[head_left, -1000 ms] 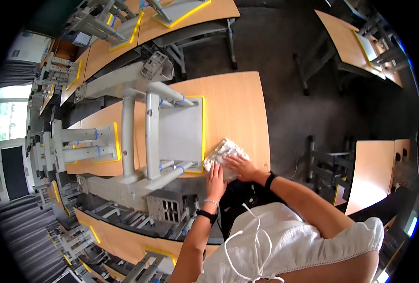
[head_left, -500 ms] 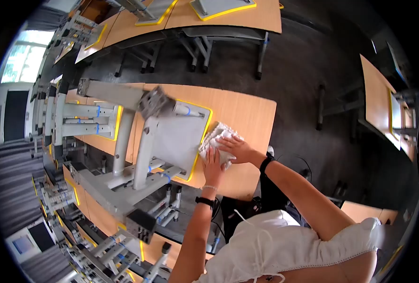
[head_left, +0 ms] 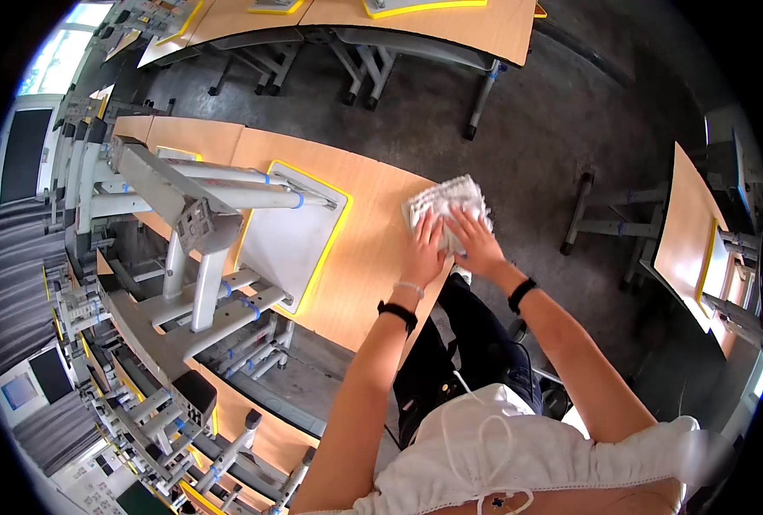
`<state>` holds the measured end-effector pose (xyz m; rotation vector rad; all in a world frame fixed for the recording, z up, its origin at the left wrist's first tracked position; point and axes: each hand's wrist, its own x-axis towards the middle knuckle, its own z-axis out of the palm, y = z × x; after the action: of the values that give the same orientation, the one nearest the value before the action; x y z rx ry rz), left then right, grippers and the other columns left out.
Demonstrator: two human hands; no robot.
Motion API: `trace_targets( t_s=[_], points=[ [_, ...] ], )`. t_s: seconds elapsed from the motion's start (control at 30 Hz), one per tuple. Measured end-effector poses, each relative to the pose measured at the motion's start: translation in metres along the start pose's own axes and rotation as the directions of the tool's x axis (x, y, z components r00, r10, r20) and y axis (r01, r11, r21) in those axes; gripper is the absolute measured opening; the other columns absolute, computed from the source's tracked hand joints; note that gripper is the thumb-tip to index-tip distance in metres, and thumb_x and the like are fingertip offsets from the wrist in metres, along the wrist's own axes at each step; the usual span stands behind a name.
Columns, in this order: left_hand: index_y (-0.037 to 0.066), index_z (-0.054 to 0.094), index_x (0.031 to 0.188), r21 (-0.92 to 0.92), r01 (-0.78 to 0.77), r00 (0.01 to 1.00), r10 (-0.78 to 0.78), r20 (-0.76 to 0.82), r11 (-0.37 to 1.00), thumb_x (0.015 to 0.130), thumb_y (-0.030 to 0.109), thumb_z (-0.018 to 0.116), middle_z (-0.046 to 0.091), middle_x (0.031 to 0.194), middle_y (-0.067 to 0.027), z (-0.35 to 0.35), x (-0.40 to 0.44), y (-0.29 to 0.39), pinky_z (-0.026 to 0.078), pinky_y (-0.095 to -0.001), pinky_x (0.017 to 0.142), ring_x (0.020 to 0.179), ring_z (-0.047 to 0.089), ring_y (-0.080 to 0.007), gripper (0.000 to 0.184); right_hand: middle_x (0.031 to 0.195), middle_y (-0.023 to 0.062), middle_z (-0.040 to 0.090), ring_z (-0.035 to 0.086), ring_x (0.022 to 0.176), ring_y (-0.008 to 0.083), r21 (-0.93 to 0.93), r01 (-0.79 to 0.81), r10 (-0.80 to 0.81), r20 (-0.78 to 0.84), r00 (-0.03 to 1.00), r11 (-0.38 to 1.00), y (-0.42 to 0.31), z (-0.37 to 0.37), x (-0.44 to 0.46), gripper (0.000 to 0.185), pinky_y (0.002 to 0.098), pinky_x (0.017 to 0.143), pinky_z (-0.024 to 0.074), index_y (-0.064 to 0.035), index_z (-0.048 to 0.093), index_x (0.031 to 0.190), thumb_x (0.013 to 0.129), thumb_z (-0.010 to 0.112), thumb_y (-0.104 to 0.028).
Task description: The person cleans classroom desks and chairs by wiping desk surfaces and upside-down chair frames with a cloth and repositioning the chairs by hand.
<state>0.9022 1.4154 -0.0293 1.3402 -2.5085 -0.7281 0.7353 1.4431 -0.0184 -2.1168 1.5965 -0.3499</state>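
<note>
A folded white cloth (head_left: pixel 446 194) lies at the right end of a wooden desk (head_left: pixel 379 215), partly over the edge. My left hand (head_left: pixel 425 252) presses on its near left part, fingers stretched out flat. Beside it, my right hand (head_left: pixel 478 246) rests on the near right part with its fingers spread. Both palms face down, and the thumbs are close together. To the left, an upturned chair stands on the desk, its grey seat (head_left: pixel 288 245) edged in yellow and its metal legs (head_left: pixel 194 225) pointing up.
Another wooden desk (head_left: pixel 433 33) runs along the far side, also with upturned chairs. A further desk (head_left: pixel 678 225) stands at the right. Dark floor (head_left: pixel 562 103) lies between them. More upturned chairs (head_left: pixel 154 421) crowd the lower left.
Both hands have slid the cloth away from the chair to the right end of the desk. My view has shifted, so the chair now appears farther left.
</note>
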Motion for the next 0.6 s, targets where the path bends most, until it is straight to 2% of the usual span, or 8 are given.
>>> trace_targets(
  t_s=[0.07,0.13,0.23,0.33,0.4,0.5,0.53,0.6],
  points=[
    [0.004,0.031,0.131,0.192,0.057,0.996,-0.070,0.060,0.980,0.072,0.022,0.062,0.020,0.141,-0.0140,-0.008,-0.033,0.020,0.019,-0.0544,0.101,0.130,0.020,-0.0310,0.069,0.142,0.0122,0.019,0.023,0.128,0.0315,0.011,0.011,-0.012,0.067,0.998,1.000,-0.016,0.005,-0.025,0.078,0.0482,0.103,0.0202,-0.0104,0.029,0.133,0.064,0.063,-0.025],
    [0.008,0.029,0.133,0.078,0.112,0.993,-0.114,0.024,0.991,0.073,0.028,0.060,0.019,0.142,-0.0114,0.005,-0.073,0.020,0.017,-0.0609,0.098,0.130,0.021,-0.0292,0.071,0.142,0.0114,0.017,0.019,0.130,0.0289,-0.063,0.059,-0.048,0.167,0.985,0.996,-0.036,0.010,-0.041,0.078,0.0476,0.104,0.0180,-0.0110,0.030,0.133,0.065,0.063,-0.029],
    [0.012,0.028,0.134,0.083,0.279,0.957,-0.284,0.057,0.957,0.072,0.034,0.061,0.018,0.143,-0.0095,-0.010,-0.132,0.023,0.017,-0.0648,0.095,0.131,0.020,-0.0278,0.074,0.143,0.0104,0.016,0.015,0.132,0.0276,-0.049,0.238,-0.217,0.266,0.939,0.970,-0.060,0.040,-0.051,0.084,0.0470,0.105,0.0165,-0.0126,0.027,0.135,0.065,0.066,-0.036],
    [0.012,0.027,0.135,0.301,0.456,0.841,-0.516,0.162,0.838,0.071,0.039,0.062,0.016,0.143,-0.0098,-0.026,-0.179,0.015,0.018,-0.0667,0.093,0.131,0.019,-0.0278,0.077,0.142,0.0075,0.020,0.018,0.131,0.0241,-0.022,0.482,-0.446,0.340,0.828,0.876,-0.093,0.053,-0.034,0.082,0.0437,0.105,0.0172,-0.0131,0.034,0.131,0.060,0.070,-0.034],
    [0.012,0.027,0.135,0.325,0.466,0.836,-0.530,0.143,0.823,0.071,0.042,0.062,0.016,0.144,-0.0099,-0.031,-0.191,-0.003,0.019,-0.0672,0.092,0.132,0.018,-0.0280,0.079,0.140,0.0040,0.024,0.021,0.130,0.0215,0.070,0.544,-0.534,0.327,0.779,0.836,-0.101,0.061,-0.014,0.065,0.0420,0.104,0.0190,-0.0148,0.041,0.126,0.067,0.065,-0.030],
    [0.012,0.027,0.135,0.292,0.501,0.834,-0.545,0.089,0.815,0.071,0.044,0.061,0.015,0.144,-0.0101,-0.032,-0.175,-0.015,0.020,-0.0674,0.091,0.132,0.017,-0.0283,0.079,0.138,0.0010,0.029,0.023,0.129,0.0197,-0.031,0.650,-0.643,0.113,0.757,0.760,-0.089,0.093,0.018,0.045,0.0407,0.104,0.0199,-0.0164,0.048,0.119,0.075,0.056,-0.021],
    [0.012,0.027,0.135,0.270,0.515,0.833,-0.549,0.067,0.814,0.071,0.045,0.061,0.014,0.144,-0.0101,-0.032,-0.162,-0.017,0.020,-0.0675,0.091,0.132,0.017,-0.0283,0.079,0.135,-0.0014,0.034,0.027,0.128,0.0180,-0.011,0.631,-0.624,0.128,0.771,0.776,-0.081,0.089,0.028,0.036,0.0419,0.103,0.0236,-0.0176,0.050,0.116,0.080,0.047,-0.020],
    [0.013,0.025,0.136,0.256,0.503,0.850,-0.526,0.022,0.825,0.068,0.045,0.065,0.016,0.143,-0.0111,-0.028,-0.124,-0.022,0.021,-0.0682,0.090,0.131,0.017,-0.0289,0.084,0.136,-0.0015,0.034,0.027,0.128,0.0183,-0.088,0.554,-0.526,0.219,0.822,0.828,-0.064,0.081,0.049,0.037,0.0419,0.103,0.0239,-0.0184,0.050,0.117,0.080,0.047,-0.019]
  ],
)
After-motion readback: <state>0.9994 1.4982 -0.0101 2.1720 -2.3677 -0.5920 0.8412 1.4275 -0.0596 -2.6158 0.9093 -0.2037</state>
